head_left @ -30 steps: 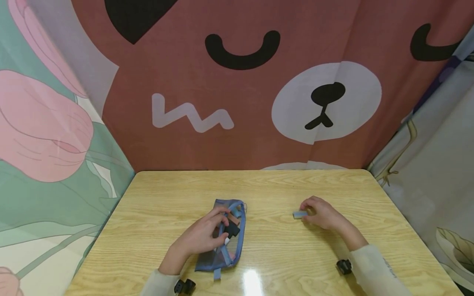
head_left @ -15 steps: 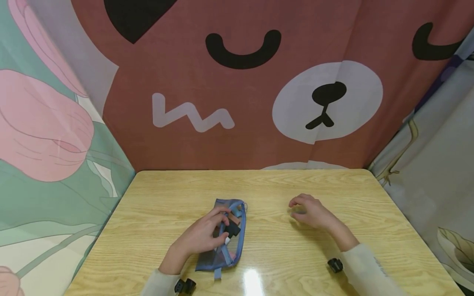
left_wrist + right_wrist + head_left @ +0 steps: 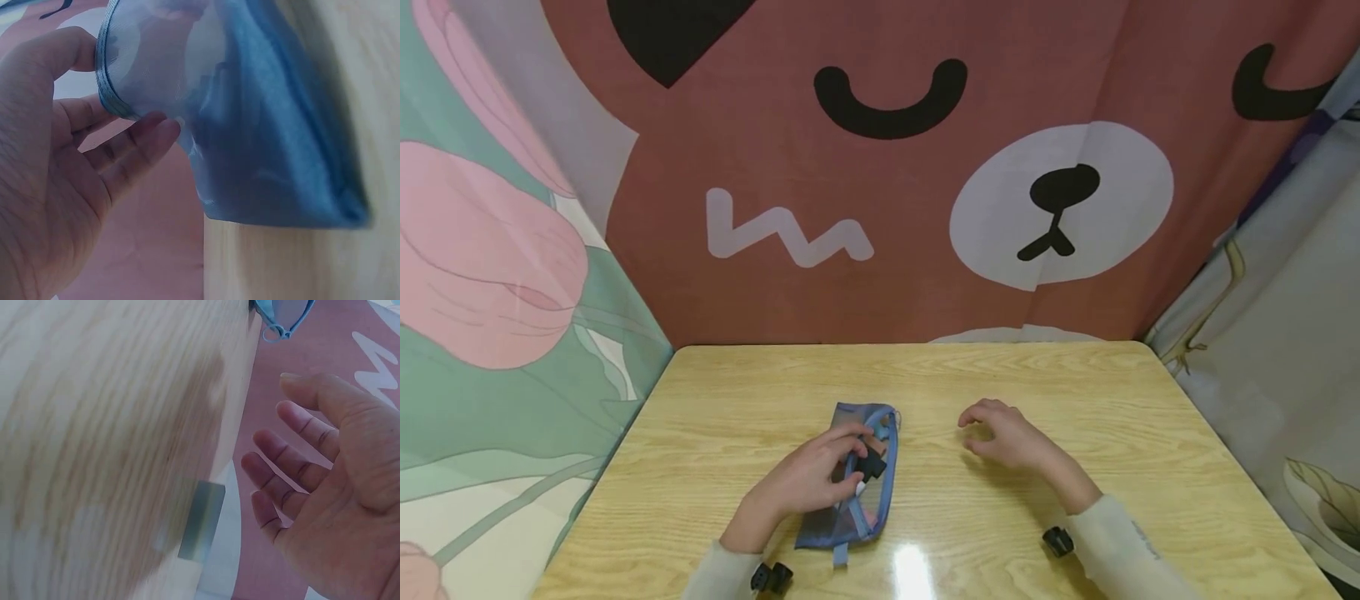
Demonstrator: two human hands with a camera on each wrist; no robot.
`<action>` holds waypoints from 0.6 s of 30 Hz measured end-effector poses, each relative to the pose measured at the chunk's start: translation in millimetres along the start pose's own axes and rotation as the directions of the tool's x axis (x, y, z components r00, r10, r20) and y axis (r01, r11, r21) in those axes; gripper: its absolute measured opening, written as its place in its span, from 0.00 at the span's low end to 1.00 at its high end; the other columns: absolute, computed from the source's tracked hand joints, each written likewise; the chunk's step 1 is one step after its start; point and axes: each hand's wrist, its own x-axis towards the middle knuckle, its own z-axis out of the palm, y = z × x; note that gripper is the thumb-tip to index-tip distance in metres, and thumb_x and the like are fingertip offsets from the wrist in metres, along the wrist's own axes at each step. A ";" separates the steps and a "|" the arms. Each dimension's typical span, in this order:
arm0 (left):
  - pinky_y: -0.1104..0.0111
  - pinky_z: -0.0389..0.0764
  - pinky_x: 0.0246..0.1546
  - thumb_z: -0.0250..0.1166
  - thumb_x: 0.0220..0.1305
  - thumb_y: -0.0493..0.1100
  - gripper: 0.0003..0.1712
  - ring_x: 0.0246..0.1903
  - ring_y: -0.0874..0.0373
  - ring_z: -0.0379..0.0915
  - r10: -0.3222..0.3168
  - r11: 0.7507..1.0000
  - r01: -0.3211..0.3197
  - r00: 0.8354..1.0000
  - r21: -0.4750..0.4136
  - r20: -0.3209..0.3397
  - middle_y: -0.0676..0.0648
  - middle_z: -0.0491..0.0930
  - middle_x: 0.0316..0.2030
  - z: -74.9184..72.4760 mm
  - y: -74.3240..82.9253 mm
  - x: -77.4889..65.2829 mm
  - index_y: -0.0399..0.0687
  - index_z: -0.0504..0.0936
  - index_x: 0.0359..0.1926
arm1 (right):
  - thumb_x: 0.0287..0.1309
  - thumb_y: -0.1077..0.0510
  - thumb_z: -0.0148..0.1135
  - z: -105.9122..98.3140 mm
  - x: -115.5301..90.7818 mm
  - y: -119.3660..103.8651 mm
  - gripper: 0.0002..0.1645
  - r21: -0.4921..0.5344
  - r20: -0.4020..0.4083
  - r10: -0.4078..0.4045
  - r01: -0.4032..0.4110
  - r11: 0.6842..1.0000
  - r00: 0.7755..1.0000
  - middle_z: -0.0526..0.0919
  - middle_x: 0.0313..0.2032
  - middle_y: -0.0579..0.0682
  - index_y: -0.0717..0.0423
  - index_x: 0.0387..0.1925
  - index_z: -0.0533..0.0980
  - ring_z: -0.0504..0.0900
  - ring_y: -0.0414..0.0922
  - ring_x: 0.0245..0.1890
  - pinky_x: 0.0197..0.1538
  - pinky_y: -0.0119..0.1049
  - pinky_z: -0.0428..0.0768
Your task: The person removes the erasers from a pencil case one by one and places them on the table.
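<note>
One pouch (image 3: pixel 852 518) is gripped by the left hand (image 3: pixel 808 479). At three o'clock, a block (image 3: pixel 203 521) is hidden from overhead by the relaxed right hand (image 3: pixel 1011 437).

No readable text, sleeve print (image 3: pixel 1146 540) illegible

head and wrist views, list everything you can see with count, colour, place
Table: 1, light wood, lower head view
Back cloth: 1, red-brown bear face, behind table
Left cloth: 1, green, pink, white, left of table
Right cloth: 1, mostly greyish, right of table
Pouch: 1, blue mesh, on table
Black item: 1, black, in pouch
Other pouch contents: count unclear, brown, light blue and pink
Block: 1, grey-green, on table, right wrist view
Cameras: 2, black, at wrists
Sleeves: 2, pale, lower head view
Left hand: 1, on pouch's rim
Right hand: 1, above table
</note>
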 end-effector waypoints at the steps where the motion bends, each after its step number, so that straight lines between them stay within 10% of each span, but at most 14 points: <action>1: 0.74 0.73 0.31 0.64 0.67 0.44 0.10 0.28 0.69 0.68 0.008 1.000 -0.008 1.000 -0.002 0.017 0.52 0.71 0.67 -2.0 0.4 1.5 0.49 0.81 0.47 | 0.61 0.58 0.69 0.8 0.2 -1.0 0.15 0.002 0.000 -0.002 0.002 1.000 1.000 0.81 0.48 0.47 0.55 0.49 0.80 0.77 0.54 0.52 0.57 0.64 0.69; 12: 0.75 0.72 0.34 0.62 0.65 0.39 0.09 0.41 0.65 0.75 0.080 0.988 -0.108 0.967 0.109 0.241 0.51 0.77 0.62 -17.8 4.8 16.7 0.47 0.84 0.45 | 0.62 0.56 0.69 11.8 2.3 -4.1 0.14 0.035 0.022 -0.020 0.019 0.999 1.000 0.82 0.47 0.47 0.54 0.49 0.80 0.78 0.52 0.51 0.57 0.60 0.71; 18: 0.74 0.64 0.28 0.63 0.62 0.37 0.05 0.31 0.66 0.65 0.109 0.963 -0.182 0.937 0.198 0.331 0.55 0.78 0.46 -23.4 12.5 22.6 0.54 0.80 0.35 | 0.62 0.55 0.69 16.2 1.4 -4.2 0.13 0.025 0.034 -0.026 0.025 0.999 0.999 0.82 0.46 0.45 0.52 0.47 0.81 0.78 0.49 0.50 0.55 0.53 0.75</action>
